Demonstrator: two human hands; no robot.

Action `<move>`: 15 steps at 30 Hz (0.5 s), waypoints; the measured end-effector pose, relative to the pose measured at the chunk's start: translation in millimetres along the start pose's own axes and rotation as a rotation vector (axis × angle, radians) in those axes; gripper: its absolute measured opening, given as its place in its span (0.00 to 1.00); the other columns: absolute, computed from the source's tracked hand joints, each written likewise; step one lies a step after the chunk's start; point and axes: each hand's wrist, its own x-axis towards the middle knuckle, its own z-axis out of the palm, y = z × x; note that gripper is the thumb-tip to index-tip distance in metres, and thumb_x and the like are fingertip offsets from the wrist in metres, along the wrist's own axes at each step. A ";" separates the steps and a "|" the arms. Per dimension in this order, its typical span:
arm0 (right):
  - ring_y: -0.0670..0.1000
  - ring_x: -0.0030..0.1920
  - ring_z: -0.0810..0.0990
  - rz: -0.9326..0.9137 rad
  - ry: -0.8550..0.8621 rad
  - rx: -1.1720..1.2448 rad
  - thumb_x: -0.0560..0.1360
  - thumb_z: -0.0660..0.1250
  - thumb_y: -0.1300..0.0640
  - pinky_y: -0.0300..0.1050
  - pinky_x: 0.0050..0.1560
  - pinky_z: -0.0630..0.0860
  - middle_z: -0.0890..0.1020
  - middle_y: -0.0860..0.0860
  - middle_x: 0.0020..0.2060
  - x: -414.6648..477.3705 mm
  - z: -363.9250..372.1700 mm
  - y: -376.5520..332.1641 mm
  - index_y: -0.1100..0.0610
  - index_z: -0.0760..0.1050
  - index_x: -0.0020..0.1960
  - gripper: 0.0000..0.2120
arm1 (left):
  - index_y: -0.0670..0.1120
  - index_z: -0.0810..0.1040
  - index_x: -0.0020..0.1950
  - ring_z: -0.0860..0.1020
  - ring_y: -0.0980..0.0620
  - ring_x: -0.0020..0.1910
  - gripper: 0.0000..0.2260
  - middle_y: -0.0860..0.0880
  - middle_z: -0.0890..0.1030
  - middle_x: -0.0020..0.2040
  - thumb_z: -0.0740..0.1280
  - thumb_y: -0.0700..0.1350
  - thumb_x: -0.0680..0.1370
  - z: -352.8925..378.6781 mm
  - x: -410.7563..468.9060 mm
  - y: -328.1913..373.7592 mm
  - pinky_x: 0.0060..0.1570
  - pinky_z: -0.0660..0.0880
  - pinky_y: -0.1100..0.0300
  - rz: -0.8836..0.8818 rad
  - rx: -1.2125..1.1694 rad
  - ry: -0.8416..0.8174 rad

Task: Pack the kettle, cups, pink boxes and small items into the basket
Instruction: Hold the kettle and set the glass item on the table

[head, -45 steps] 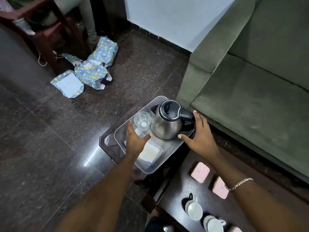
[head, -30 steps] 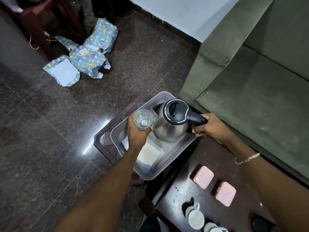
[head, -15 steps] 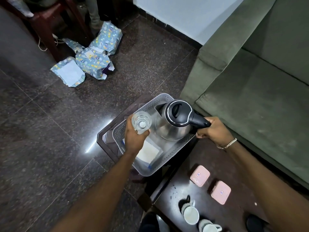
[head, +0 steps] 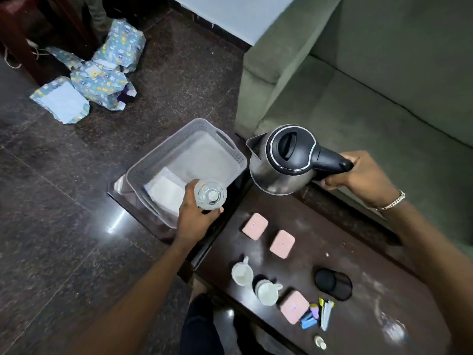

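Note:
My right hand [head: 358, 178] grips the black handle of the steel kettle [head: 279, 165], held in the air to the right of the grey basket [head: 184, 139]. My left hand [head: 194, 216] holds a clear glass [head: 210, 196] over the basket's near right corner. White paper [head: 166, 190] lies inside the basket. On the dark table [head: 358, 272] sit three pink boxes [head: 255, 226] [head: 282, 244] [head: 294, 306], two white cups [head: 241, 272] [head: 267, 293], a black round base [head: 333, 283] and small sachets [head: 317, 315].
A green sofa [head: 371, 85] runs along the right. The basket rests on a small dark stool [head: 122, 193]. Torn blue wrapping paper [head: 97, 75] lies on the dark tiled floor at upper left beside a wooden chair leg [head: 18, 47].
My right hand took the kettle's handle and lifted the kettle out of the basket to the right. My left hand carried the glass from inside the basket toward its near right corner.

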 end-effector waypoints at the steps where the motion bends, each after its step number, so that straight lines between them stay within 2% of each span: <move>1: 0.50 0.33 0.77 -0.002 0.003 -0.034 0.61 0.75 0.73 0.42 0.35 0.76 0.79 0.55 0.32 -13.9 -13.4 6.5 0.63 0.81 0.41 0.11 | 0.69 0.66 0.65 0.80 0.64 0.56 0.40 0.66 0.80 0.55 0.82 0.40 0.65 16.0 -13.7 1.8 0.56 0.76 0.71 0.016 0.003 -0.022; 3: 0.46 0.29 0.75 0.001 -0.014 -0.093 0.58 0.75 0.66 0.35 0.30 0.73 0.78 0.51 0.29 -34.4 -32.3 17.3 0.59 0.82 0.39 0.10 | 0.68 0.68 0.65 0.80 0.58 0.59 0.40 0.63 0.80 0.58 0.81 0.36 0.65 42.6 -36.4 2.9 0.62 0.78 0.60 0.039 -0.006 -0.057; 5: 0.46 0.28 0.73 0.013 -0.024 -0.158 0.57 0.74 0.62 0.37 0.29 0.69 0.77 0.51 0.27 -52.5 -50.7 32.9 0.58 0.81 0.38 0.10 | 0.64 0.70 0.66 0.81 0.52 0.60 0.38 0.56 0.81 0.60 0.81 0.35 0.66 72.1 -58.2 1.3 0.62 0.79 0.52 0.046 -0.028 -0.104; 9: 0.48 0.30 0.73 0.045 -0.022 -0.291 0.59 0.77 0.64 0.43 0.33 0.68 0.79 0.55 0.28 -81.0 -87.3 81.0 0.56 0.80 0.37 0.09 | 0.57 0.72 0.68 0.81 0.53 0.61 0.35 0.55 0.81 0.62 0.81 0.38 0.65 137.5 -101.2 -4.8 0.63 0.78 0.54 0.020 -0.033 -0.206; 11: 0.47 0.31 0.73 0.061 -0.041 -0.371 0.60 0.78 0.64 0.45 0.35 0.68 0.78 0.56 0.29 -90.9 -98.4 103.8 0.58 0.79 0.37 0.10 | 0.54 0.73 0.67 0.81 0.49 0.60 0.33 0.53 0.81 0.61 0.79 0.37 0.66 167.4 -118.5 -9.7 0.63 0.78 0.49 0.018 -0.035 -0.247; 15: 0.46 0.29 0.70 0.047 -0.077 -0.553 0.61 0.76 0.65 0.44 0.31 0.66 0.77 0.57 0.30 -106.4 -110.5 145.4 0.58 0.75 0.36 0.10 | 0.49 0.72 0.69 0.79 0.47 0.61 0.33 0.50 0.80 0.62 0.75 0.33 0.66 219.9 -146.5 -28.0 0.64 0.77 0.44 0.025 0.003 -0.375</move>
